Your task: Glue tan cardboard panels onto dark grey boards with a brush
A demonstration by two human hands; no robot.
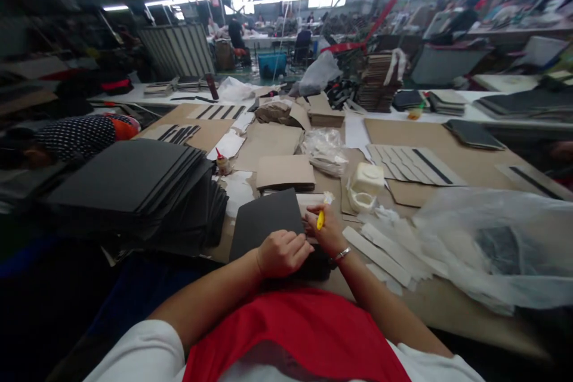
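A dark grey-black sheet (267,218) lies in front of me, tilted up at its far corner. My left hand (285,253) has its fingers curled over the sheet's near right edge. In my right hand (328,228), just beyond that edge, is a brush (320,219) with a yellow handle and a whitish head pointing away from me. The right fingertips are close to the sheet; whether they touch it I cannot tell. Behind the sheet sits a stack of tan boards (285,172). A white plastic container (366,179), cut open at the front, stands right of the brush.
A tall stack of black sheets (129,176) stands at left, near a small red-tipped bottle (222,163). Pale strips (380,255) and clear plastic sheeting (501,245) lie at right. A crumpled plastic bag (324,151) lies beyond the boards. Another person (80,134) bends at far left.
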